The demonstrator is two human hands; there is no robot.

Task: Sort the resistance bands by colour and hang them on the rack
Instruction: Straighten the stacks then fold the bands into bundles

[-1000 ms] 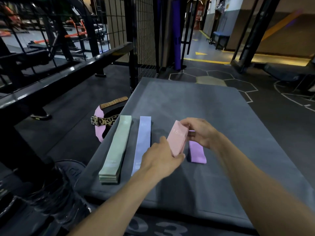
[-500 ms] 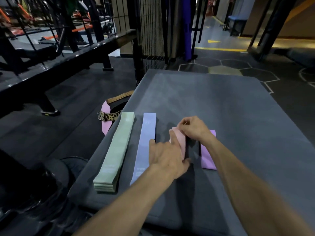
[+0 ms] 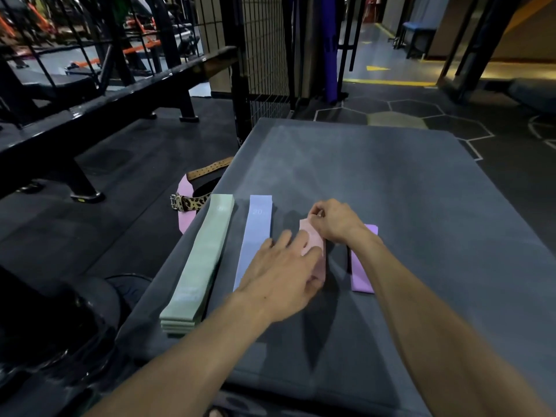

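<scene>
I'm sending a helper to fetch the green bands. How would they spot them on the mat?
On the grey mat, four coloured lots lie side by side. The green bands are the leftmost, by the mat's left edge, next to the blue band. They alone are a pale green stack, several layers thick.

Both bare forearms extend forward from the lower edge, converging toward centre. Left hand point(image 3: 284, 267): back upward, fingers extended and slightly spread, lying flat. Right hand point(image 3: 334, 221): knuckles up, fingers curled under in a pinch.
</scene>
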